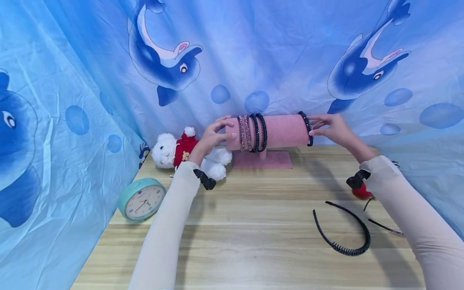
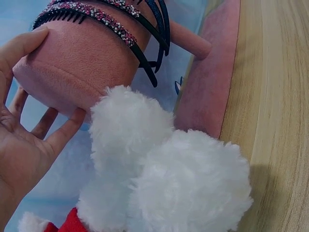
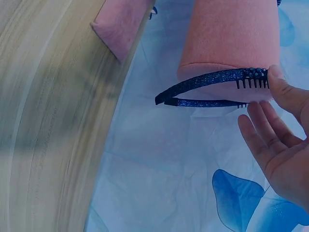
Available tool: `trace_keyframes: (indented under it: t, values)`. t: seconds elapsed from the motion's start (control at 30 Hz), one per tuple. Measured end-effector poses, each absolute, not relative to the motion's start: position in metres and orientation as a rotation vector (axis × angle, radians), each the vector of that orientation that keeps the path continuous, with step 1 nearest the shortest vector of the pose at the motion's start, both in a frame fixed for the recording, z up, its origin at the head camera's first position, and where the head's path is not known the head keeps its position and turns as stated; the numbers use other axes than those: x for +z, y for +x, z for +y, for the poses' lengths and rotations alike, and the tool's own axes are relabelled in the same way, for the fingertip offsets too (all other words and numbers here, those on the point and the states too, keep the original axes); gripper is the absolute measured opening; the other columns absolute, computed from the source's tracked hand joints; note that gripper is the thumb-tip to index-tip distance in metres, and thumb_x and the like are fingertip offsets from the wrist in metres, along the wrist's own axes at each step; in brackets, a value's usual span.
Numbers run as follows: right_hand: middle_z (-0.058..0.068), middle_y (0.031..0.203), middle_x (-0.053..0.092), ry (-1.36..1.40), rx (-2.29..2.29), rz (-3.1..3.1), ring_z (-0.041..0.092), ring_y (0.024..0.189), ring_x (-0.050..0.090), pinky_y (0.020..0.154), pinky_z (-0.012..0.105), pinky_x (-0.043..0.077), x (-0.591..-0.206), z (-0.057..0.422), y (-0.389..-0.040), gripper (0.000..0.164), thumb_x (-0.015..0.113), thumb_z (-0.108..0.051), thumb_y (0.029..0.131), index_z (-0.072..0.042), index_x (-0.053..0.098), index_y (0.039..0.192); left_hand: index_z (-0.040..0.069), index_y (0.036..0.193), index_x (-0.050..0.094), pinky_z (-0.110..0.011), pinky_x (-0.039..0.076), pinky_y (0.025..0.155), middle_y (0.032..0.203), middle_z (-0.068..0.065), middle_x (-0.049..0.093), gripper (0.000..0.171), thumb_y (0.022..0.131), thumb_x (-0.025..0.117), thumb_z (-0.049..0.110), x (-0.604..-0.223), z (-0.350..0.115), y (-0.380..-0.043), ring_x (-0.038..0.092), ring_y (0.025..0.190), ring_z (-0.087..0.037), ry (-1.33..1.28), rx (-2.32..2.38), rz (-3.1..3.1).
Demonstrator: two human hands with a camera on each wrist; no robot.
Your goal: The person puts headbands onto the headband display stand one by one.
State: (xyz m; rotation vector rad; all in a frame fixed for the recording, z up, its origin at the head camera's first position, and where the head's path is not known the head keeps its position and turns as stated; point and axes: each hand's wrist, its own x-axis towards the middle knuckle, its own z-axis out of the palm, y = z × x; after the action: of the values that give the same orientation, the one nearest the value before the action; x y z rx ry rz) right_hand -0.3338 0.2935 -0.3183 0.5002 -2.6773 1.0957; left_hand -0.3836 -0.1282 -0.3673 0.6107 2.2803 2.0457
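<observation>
A pink padded headband stand [image 1: 284,131] lies horizontally on its short post and flat base. My left hand [image 1: 212,137] holds its left end, thumb on one side and fingers on the other. Near that end the roll wears pink glittery headbands [image 1: 248,133] and dark headbands [image 1: 262,133]. At the right end my right hand [image 1: 335,129] pinches a dark blue sparkly headband [image 3: 207,79] with small comb teeth. In the right wrist view, its band crosses the roll's end face, and its two tips point away from the hand.
A white plush toy [image 1: 186,147] in a red top lies left of the base, with a teal alarm clock [image 1: 145,201] in front. On the right of the table are a black headband [image 1: 349,250], a partly hidden headband [image 1: 386,228] and something red [image 1: 361,191]. A blue dolphin-print curtain [image 1: 290,52] hangs behind.
</observation>
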Motion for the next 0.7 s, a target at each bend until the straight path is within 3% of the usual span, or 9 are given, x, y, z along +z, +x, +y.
trace_keyframes:
  t: [0.17, 0.27, 0.5, 0.6, 0.7]
  values:
    - [0.024, 0.14, 0.06, 0.489, 1.113, -2.671, 0.038, 0.117, 0.065, 0.073, 0.005, 0.049, -0.322, 0.292, -0.334, 0.052, 0.077, -0.012, 0.091, -0.007, 0.061, 0.14, 0.018, 0.113, 0.07, -0.046, 0.053, 0.109, 0.159, 0.012, 0.042, 0.033, 0.084, 0.08, 0.007, -0.367, -0.128, -0.383, 0.04, 0.147, -0.023, 0.613, 2.028, 2.309]
    - [0.024, 0.142, 0.059, 0.475, 1.116, -2.674, 0.043, 0.122, 0.061, 0.073, 0.003, 0.047, -0.324, 0.291, -0.336, 0.053, 0.077, -0.011, 0.091, -0.006, 0.06, 0.141, 0.017, 0.114, 0.07, -0.046, 0.053, 0.109, 0.159, 0.011, 0.041, 0.034, 0.084, 0.079, 0.007, -0.368, -0.127, -0.384, 0.039, 0.147, -0.024, 0.602, 2.025, 2.315]
    - [0.019, 0.149, 0.054, 0.547, 1.114, -2.641, 0.039, 0.13, 0.055, 0.076, 0.003, 0.049, -0.323, 0.286, -0.338, 0.052, 0.079, -0.007, 0.087, -0.003, 0.062, 0.137, 0.016, 0.115, 0.07, -0.048, 0.048, 0.114, 0.158, 0.01, 0.043, 0.033, 0.084, 0.08, 0.008, -0.37, -0.128, -0.386, 0.04, 0.146, -0.025, 0.641, 2.019, 2.336]
    - [0.016, 0.153, 0.052, 0.568, 1.153, -2.624, 0.036, 0.137, 0.051, 0.092, 0.019, 0.057, -0.323, 0.283, -0.34, 0.051, 0.08, -0.004, 0.086, 0.0, 0.063, 0.134, 0.017, 0.112, 0.071, -0.048, 0.047, 0.115, 0.158, 0.008, 0.043, 0.032, 0.084, 0.08, 0.007, -0.37, -0.129, -0.386, 0.04, 0.146, -0.025, 0.648, 2.024, 2.333]
    - [0.013, 0.153, 0.053, 0.567, 1.161, -2.624, 0.034, 0.142, 0.047, 0.107, 0.045, 0.053, -0.324, 0.279, -0.341, 0.047, 0.08, -0.005, 0.086, 0.0, 0.065, 0.13, 0.018, 0.111, 0.071, -0.049, 0.047, 0.115, 0.16, 0.007, 0.041, 0.03, 0.084, 0.08, 0.007, -0.369, -0.128, -0.386, 0.039, 0.148, -0.025, 0.636, 2.03, 2.313]
